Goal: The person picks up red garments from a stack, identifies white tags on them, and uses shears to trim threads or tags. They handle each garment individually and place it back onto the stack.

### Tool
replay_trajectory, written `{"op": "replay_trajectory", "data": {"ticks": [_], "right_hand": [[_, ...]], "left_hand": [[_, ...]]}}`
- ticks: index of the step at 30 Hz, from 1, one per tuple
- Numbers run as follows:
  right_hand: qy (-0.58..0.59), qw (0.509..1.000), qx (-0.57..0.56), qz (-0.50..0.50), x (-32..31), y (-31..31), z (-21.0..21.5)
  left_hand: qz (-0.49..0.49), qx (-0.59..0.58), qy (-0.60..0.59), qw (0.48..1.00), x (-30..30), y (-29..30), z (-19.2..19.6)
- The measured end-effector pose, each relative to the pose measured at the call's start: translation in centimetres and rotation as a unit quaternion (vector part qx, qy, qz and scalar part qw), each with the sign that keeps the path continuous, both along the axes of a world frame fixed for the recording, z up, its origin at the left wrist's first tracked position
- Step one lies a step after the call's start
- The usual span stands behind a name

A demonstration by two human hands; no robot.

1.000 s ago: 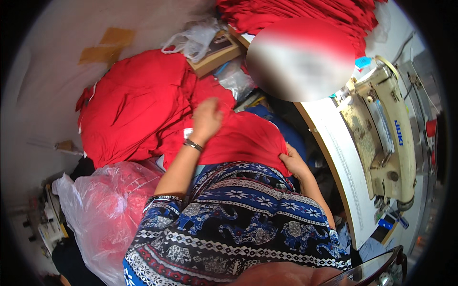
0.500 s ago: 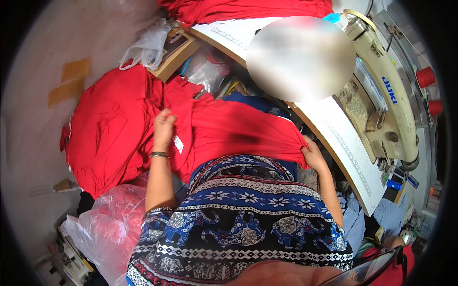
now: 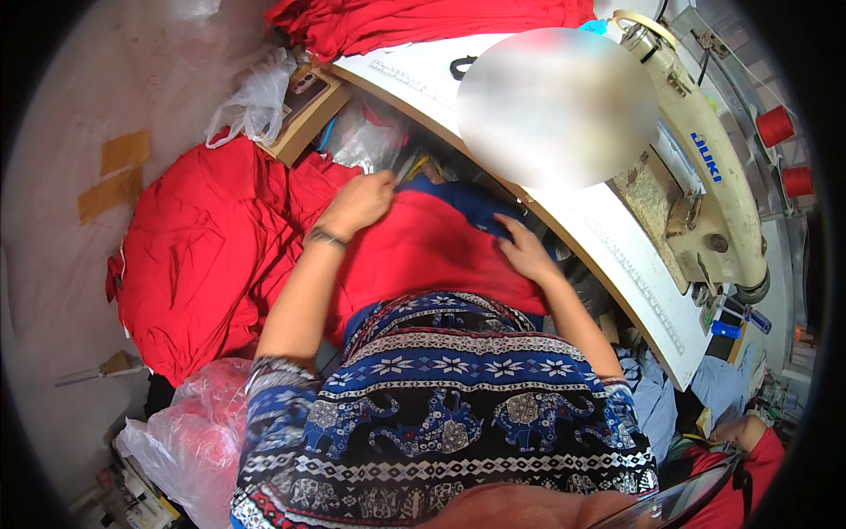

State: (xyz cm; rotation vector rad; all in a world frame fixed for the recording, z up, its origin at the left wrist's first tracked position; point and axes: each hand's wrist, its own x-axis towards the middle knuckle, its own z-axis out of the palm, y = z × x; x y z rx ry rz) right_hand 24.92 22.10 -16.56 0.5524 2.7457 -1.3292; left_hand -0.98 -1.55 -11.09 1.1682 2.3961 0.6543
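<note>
A red garment point(image 3: 414, 247) lies spread over my lap, with dark blue cloth point(image 3: 463, 201) showing past its far edge. My left hand point(image 3: 359, 204), a bracelet at its wrist, is at the garment's far left edge, fingers curled together on the cloth; the fingertips are partly hidden. Over the garment's right side is my right hand point(image 3: 529, 251), its thumb and fingers apart and nothing gripped between them. Left of my lap sits a big heap of red cloth point(image 3: 198, 256), touching the spread garment.
A white sewing table point(image 3: 617, 251) runs diagonally ahead, bearing a sewing machine point(image 3: 718, 189) at right and more red cloth point(image 3: 432, 22) at the far end. A wooden drawer point(image 3: 308, 128) with a plastic bag point(image 3: 256, 101) juts out at left. Another bag point(image 3: 194, 432) lies lower left.
My left hand has moved right and away from me to the far edge. My right hand has let go of the garment's right end and moved inward. The stretched cloth now lies slack.
</note>
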Motion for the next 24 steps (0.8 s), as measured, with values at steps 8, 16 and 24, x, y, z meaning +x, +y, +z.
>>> {"op": "replay_trajectory", "data": {"ticks": [8, 16, 24], "right_hand": [[-0.135, 0.972, 0.113, 0.156, -2.1, -2.4, -4.5], [0.186, 0.975, 0.053, 0.113, -11.3, -7.7, 17.8], [0.247, 0.928, 0.085, 0.264, -11.0, -7.0, 18.2]], "left_hand": [[-0.094, -0.046, 0.011, 0.994, 3.4, 0.7, -4.9], [0.147, 0.313, 0.071, 0.936, 1.4, -9.9, 13.8], [-0.064, 0.198, 0.099, 0.973, 8.8, -11.1, 23.4]]}}
